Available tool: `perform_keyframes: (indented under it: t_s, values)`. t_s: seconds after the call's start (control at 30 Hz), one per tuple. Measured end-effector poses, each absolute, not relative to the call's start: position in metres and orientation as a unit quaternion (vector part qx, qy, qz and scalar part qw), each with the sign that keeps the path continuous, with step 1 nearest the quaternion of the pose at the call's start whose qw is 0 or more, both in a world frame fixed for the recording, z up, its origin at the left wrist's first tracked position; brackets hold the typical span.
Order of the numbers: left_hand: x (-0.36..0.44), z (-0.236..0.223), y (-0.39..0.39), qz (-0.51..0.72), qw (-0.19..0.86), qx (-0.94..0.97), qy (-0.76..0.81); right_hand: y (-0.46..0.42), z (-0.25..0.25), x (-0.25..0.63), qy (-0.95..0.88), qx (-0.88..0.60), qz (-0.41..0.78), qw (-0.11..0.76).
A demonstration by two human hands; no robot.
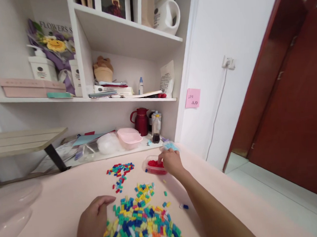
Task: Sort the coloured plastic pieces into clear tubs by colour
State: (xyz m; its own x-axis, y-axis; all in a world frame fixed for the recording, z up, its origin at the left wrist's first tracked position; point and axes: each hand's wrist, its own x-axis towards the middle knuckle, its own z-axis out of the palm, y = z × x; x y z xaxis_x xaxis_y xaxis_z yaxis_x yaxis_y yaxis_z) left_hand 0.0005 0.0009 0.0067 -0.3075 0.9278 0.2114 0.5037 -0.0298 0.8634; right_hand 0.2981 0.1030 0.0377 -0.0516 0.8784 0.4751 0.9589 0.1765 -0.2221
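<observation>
A loose heap of small coloured plastic bricks (138, 223) spreads over the pink table in front of me. Beside its left edge my left hand (93, 217) rests on the table, a finger stretched toward the bricks and nothing held. My right hand (173, 162) reaches to a see-through tub of red bricks (155, 164). Its fingers are bent and pressed together at the tub's right rim; whatever is at the tips is hidden. Just behind that hand sits a second tub with light blue pieces (171, 145). A smaller mixed group of bricks (121, 169) lies left of the red tub.
Along the back stand a pink bowl (130, 137), a red jug (141, 121) and a bottle of dark liquid (156, 129), beneath white shelves (130, 98). A small raised stand (25, 141) is at left. Transparent plastic containers (13, 206) lie at the near left.
</observation>
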Motion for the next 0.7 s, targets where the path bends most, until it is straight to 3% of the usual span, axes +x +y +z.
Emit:
perform_keyframes:
  t_s: [0.3, 0.5, 0.6, 0.7]
  values:
    - [0.0, -0.008, 0.002, 0.478, 0.21, 0.564, 0.64, 0.097, 0.046, 0.285, -0.72, -0.607, -0.086, 0.323]
    - [-0.001, -0.012, 0.01, 0.427, 0.098, 0.607, 0.664, 0.086, 0.041, 0.237, -0.786, -0.441, 0.086, 0.426]
    - [0.001, -0.01, 0.009, 0.335, 0.058, 0.633, 0.696, 0.073, 0.024, 0.208, -0.823, -0.385, 0.129, 0.397]
    - [0.006, -0.007, 0.003, 0.267, 0.043, 0.66, 0.701, 0.059, 0.008, 0.19, -0.874, -0.355, 0.099, 0.317]
